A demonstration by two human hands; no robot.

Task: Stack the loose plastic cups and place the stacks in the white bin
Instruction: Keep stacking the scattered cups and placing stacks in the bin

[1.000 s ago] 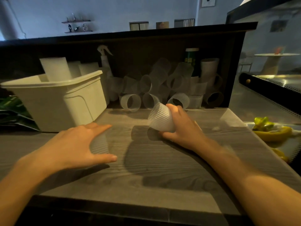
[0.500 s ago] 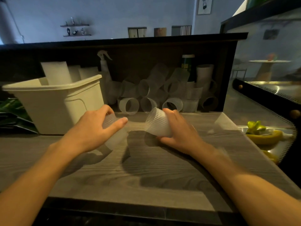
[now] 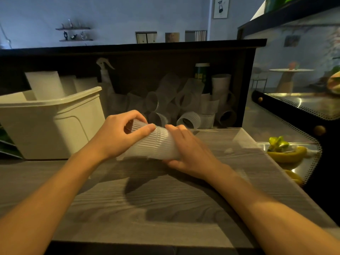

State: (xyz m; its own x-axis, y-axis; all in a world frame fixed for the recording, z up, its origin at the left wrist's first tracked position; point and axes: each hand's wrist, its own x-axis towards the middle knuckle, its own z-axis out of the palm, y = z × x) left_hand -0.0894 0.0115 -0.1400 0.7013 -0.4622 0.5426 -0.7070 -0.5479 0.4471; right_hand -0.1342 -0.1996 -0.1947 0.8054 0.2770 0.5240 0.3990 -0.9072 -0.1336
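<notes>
Both hands hold ribbed translucent plastic cups (image 3: 156, 142) lying sideways just above the grey wooden counter (image 3: 165, 203), one cup pushed partly into the other. My left hand (image 3: 119, 133) grips the left cup near its rim. My right hand (image 3: 185, 150) wraps the right cup from the far side. A pile of loose cups (image 3: 176, 105) lies against the dark back panel. The white bin (image 3: 49, 122) stands at the left with stacked cups (image 3: 46, 85) leaning in it.
A spray bottle (image 3: 105, 76) and a dark green bottle (image 3: 201, 74) stand behind the cup pile. Bananas (image 3: 287, 153) lie on a metal tray at the right, beside a glass display case (image 3: 303, 107). The counter's front edge runs below my forearms.
My left hand picked a cup off the counter and brought it right, up to the cup in my right hand. The two cups now meet, one partly inside the other.
</notes>
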